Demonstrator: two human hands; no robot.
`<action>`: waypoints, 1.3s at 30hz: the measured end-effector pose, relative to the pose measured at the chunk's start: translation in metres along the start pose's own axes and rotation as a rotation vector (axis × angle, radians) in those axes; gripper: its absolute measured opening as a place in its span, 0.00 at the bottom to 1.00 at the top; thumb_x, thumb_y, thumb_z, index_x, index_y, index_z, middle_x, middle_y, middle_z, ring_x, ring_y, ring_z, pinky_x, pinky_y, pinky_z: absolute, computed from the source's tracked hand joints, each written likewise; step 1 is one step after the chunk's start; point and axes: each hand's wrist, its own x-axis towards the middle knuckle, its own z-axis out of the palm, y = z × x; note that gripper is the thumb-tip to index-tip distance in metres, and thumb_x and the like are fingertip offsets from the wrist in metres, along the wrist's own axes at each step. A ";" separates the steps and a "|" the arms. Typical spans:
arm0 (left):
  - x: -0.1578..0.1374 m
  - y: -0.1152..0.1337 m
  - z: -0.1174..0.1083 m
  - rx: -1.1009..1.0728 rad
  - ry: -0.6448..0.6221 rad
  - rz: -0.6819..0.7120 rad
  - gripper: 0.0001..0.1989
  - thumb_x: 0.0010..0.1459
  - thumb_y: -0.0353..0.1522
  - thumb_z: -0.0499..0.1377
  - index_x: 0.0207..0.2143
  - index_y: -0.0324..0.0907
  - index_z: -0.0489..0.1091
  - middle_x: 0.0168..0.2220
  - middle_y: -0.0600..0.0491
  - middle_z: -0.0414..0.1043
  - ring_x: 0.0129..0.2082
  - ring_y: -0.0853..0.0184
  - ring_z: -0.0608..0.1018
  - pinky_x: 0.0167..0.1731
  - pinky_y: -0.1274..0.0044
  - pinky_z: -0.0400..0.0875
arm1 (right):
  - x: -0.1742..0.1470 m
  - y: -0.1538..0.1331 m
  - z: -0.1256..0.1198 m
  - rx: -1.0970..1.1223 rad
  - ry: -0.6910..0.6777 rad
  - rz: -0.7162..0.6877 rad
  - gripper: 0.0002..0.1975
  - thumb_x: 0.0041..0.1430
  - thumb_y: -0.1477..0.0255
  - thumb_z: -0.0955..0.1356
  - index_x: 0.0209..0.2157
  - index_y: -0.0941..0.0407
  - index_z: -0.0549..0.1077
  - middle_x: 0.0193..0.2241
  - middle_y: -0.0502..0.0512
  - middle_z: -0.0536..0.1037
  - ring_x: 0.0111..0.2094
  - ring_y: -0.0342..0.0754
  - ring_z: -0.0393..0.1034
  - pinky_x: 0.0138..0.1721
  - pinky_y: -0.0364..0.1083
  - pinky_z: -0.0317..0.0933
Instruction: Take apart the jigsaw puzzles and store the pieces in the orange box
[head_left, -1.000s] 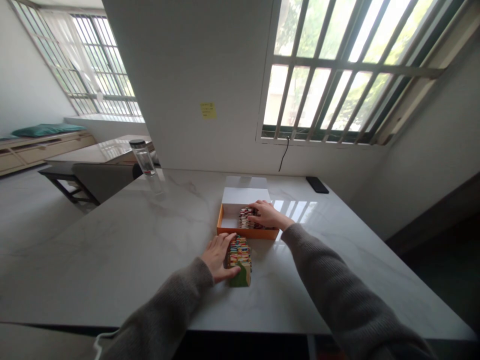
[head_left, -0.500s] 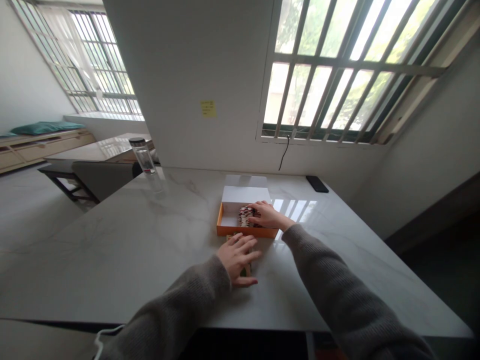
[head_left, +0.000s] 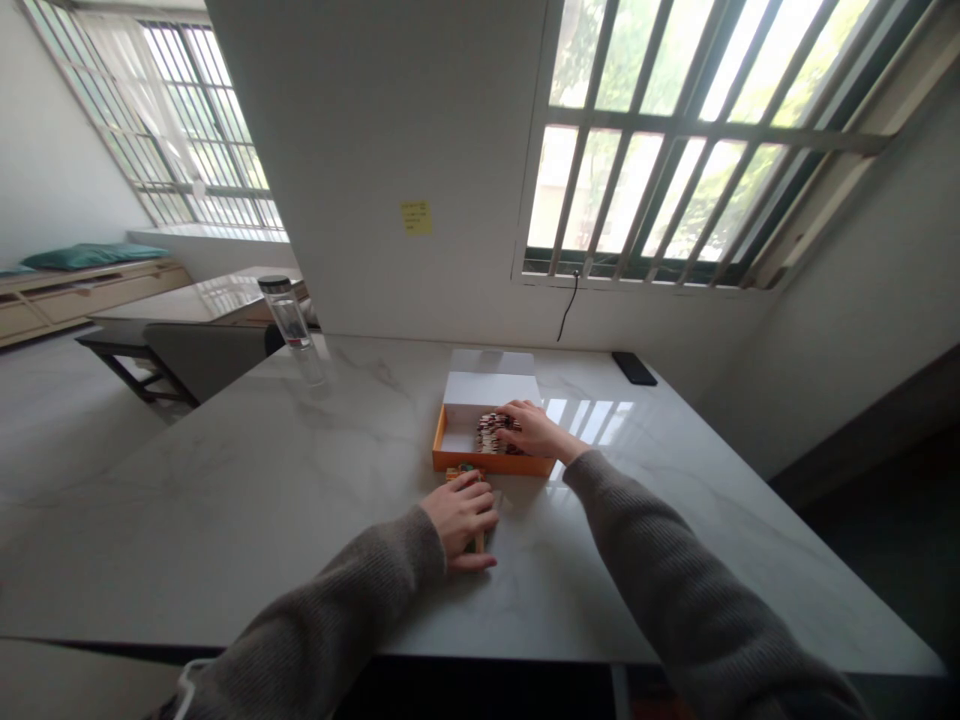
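Note:
An orange box (head_left: 491,463) with its white lid (head_left: 493,388) folded back lies on the marble-patterned table. A row of thin, light-and-dark-edged pieces (head_left: 491,433) fills part of its inside; their kind is too small to make out. My right hand (head_left: 534,430) reaches into the box from the right, thumb and fingers curled round the right part of the row. In front of the box, my left hand (head_left: 463,520) lies palm down with fingers stretched over a small yellow-and-green flat thing (head_left: 477,543). Most of that thing is hidden under the hand.
A black phone (head_left: 634,368) lies near the table's back right. At the back left edge stands a clear bottle (head_left: 288,315) with a dark cap. A short black cable (head_left: 568,308) hangs from the window sill. The marble-patterned table (head_left: 315,480) reaches back to the wall.
My left hand has moved slightly left and settled onto the yellow-and-green thing, its fingers less spread. My right hand stays at the row in the box.

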 end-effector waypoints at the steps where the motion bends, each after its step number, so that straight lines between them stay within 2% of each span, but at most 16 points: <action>1: -0.001 0.001 -0.002 -0.031 0.016 -0.006 0.23 0.55 0.51 0.58 0.44 0.43 0.71 0.45 0.45 0.73 0.54 0.53 0.70 0.64 0.59 0.48 | 0.000 -0.001 0.000 0.012 0.016 -0.012 0.21 0.62 0.64 0.67 0.55 0.54 0.70 0.52 0.61 0.73 0.53 0.56 0.64 0.54 0.54 0.56; 4: 0.002 0.002 -0.014 -0.131 0.086 -0.032 0.24 0.60 0.47 0.55 0.53 0.45 0.68 0.52 0.45 0.70 0.60 0.54 0.66 0.65 0.60 0.47 | -0.001 -0.004 -0.001 0.017 0.035 -0.047 0.20 0.62 0.64 0.66 0.54 0.54 0.71 0.53 0.60 0.73 0.54 0.56 0.64 0.54 0.54 0.55; 7: 0.011 -0.007 -0.026 -0.215 0.185 -0.086 0.22 0.62 0.42 0.54 0.56 0.46 0.67 0.53 0.46 0.70 0.59 0.54 0.66 0.63 0.62 0.53 | 0.000 -0.005 -0.001 -0.010 0.021 -0.052 0.23 0.59 0.63 0.69 0.55 0.53 0.71 0.53 0.61 0.73 0.55 0.58 0.63 0.55 0.56 0.54; 11: 0.031 -0.047 -0.030 -0.294 0.370 -0.323 0.18 0.60 0.35 0.56 0.52 0.45 0.70 0.47 0.46 0.73 0.49 0.54 0.72 0.55 0.62 0.62 | 0.002 -0.003 0.000 -0.029 -0.045 -0.055 0.30 0.55 0.58 0.71 0.57 0.53 0.69 0.52 0.62 0.73 0.54 0.61 0.64 0.56 0.56 0.54; 13: 0.042 -0.073 -0.025 -0.311 0.387 -0.432 0.18 0.55 0.36 0.60 0.49 0.43 0.72 0.43 0.46 0.73 0.45 0.53 0.74 0.51 0.63 0.65 | 0.003 -0.002 -0.001 -0.026 -0.081 -0.060 0.32 0.53 0.56 0.72 0.57 0.54 0.69 0.51 0.62 0.73 0.52 0.60 0.65 0.56 0.56 0.55; 18: 0.067 -0.127 -0.009 -0.375 0.145 -0.455 0.26 0.38 0.41 0.71 0.41 0.43 0.74 0.40 0.48 0.74 0.43 0.53 0.76 0.46 0.68 0.69 | 0.004 0.005 -0.005 0.015 -0.136 -0.056 0.37 0.47 0.53 0.74 0.59 0.49 0.68 0.53 0.60 0.69 0.48 0.57 0.68 0.53 0.52 0.58; 20: 0.075 -0.138 -0.005 -0.422 0.074 -0.460 0.29 0.31 0.40 0.73 0.40 0.42 0.74 0.38 0.48 0.75 0.40 0.53 0.77 0.43 0.68 0.70 | 0.006 0.008 -0.005 -0.002 -0.140 -0.062 0.40 0.45 0.53 0.75 0.60 0.49 0.67 0.53 0.59 0.68 0.49 0.57 0.67 0.54 0.52 0.57; 22: 0.080 -0.144 -0.002 -0.474 0.041 -0.466 0.32 0.29 0.39 0.74 0.41 0.41 0.74 0.38 0.48 0.77 0.39 0.53 0.78 0.42 0.68 0.71 | 0.009 0.011 -0.004 -0.049 -0.146 -0.070 0.41 0.45 0.52 0.75 0.60 0.50 0.66 0.51 0.61 0.71 0.51 0.60 0.65 0.54 0.54 0.56; 27: 0.086 -0.142 -0.001 -0.446 -0.056 -0.493 0.41 0.30 0.40 0.73 0.49 0.36 0.70 0.44 0.42 0.77 0.44 0.50 0.78 0.46 0.67 0.71 | 0.006 0.012 0.001 -0.067 -0.105 -0.062 0.38 0.52 0.53 0.72 0.61 0.52 0.65 0.50 0.62 0.74 0.52 0.61 0.63 0.54 0.56 0.54; 30: 0.087 -0.137 -0.006 -0.359 -0.098 -0.459 0.38 0.37 0.39 0.71 0.52 0.35 0.67 0.47 0.41 0.76 0.47 0.52 0.77 0.49 0.69 0.70 | 0.003 0.010 0.000 -0.051 -0.094 -0.064 0.38 0.55 0.53 0.70 0.63 0.53 0.62 0.52 0.63 0.73 0.53 0.61 0.63 0.55 0.57 0.54; 35: 0.085 -0.129 -0.013 -0.275 -0.125 -0.444 0.34 0.43 0.39 0.68 0.53 0.37 0.67 0.51 0.43 0.74 0.50 0.54 0.76 0.52 0.71 0.69 | 0.008 0.011 -0.006 -0.041 -0.220 -0.055 0.45 0.48 0.51 0.73 0.64 0.53 0.61 0.57 0.64 0.70 0.56 0.63 0.62 0.56 0.58 0.55; 39: 0.081 -0.127 -0.015 -0.309 -0.131 -0.463 0.35 0.44 0.42 0.68 0.54 0.38 0.68 0.53 0.44 0.73 0.53 0.53 0.75 0.55 0.71 0.67 | 0.014 0.011 -0.007 -0.118 -0.233 -0.073 0.46 0.45 0.53 0.74 0.64 0.52 0.60 0.57 0.64 0.69 0.56 0.64 0.62 0.56 0.59 0.55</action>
